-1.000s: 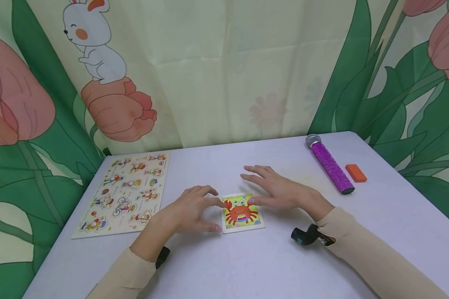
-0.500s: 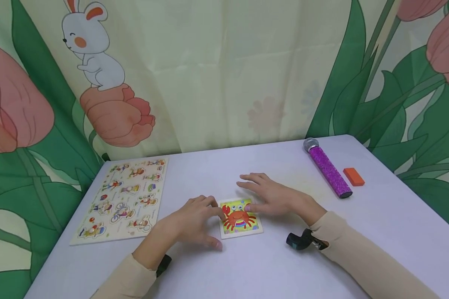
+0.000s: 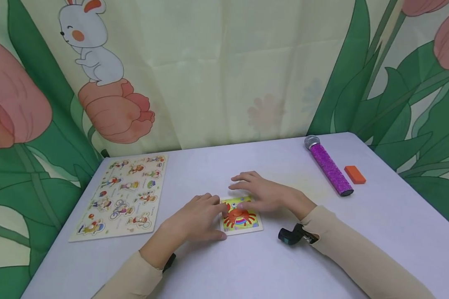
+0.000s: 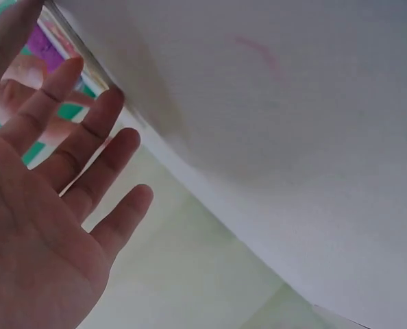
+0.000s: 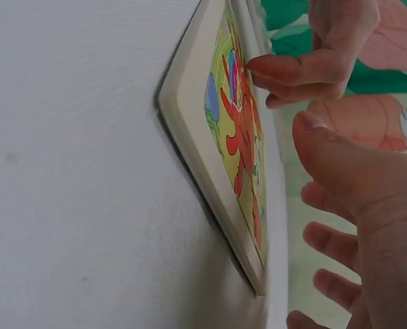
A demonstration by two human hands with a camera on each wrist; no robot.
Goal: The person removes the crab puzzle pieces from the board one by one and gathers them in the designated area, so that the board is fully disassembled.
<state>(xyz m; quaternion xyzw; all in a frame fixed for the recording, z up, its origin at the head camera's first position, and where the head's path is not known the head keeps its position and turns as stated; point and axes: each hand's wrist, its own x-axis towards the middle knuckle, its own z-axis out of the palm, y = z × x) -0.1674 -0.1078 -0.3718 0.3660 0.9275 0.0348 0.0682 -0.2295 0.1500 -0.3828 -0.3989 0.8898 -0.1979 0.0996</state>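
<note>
A small square crab picture puzzle [image 3: 243, 216] with a pale rim lies flat on the white table, between the two hands. My left hand [image 3: 198, 218] is at its left side, the thumb near the lower left corner and the index finger over the left edge. In the left wrist view, that hand's fingers [image 4: 97, 157] are spread and relaxed beside the puzzle's edge. Over the puzzle's upper right part hovers my right hand [image 3: 265, 193], its thumb above the crab. The right wrist view shows the right thumb [image 5: 334, 157] apart from the picture, with the other fingers loose.
A large pegged picture board [image 3: 123, 199] with several cartoon animal figures lies at the left. Toward the back right are a glittery purple microphone [image 3: 329, 168] and an orange block [image 3: 355, 175]. A printed curtain [image 3: 209, 83] hangs along the table's far edge.
My left hand has moved right, up to the puzzle's left edge. The right hand has shifted slightly left, so its thumb reaches farther over the crab picture. The puzzle stays in place.
</note>
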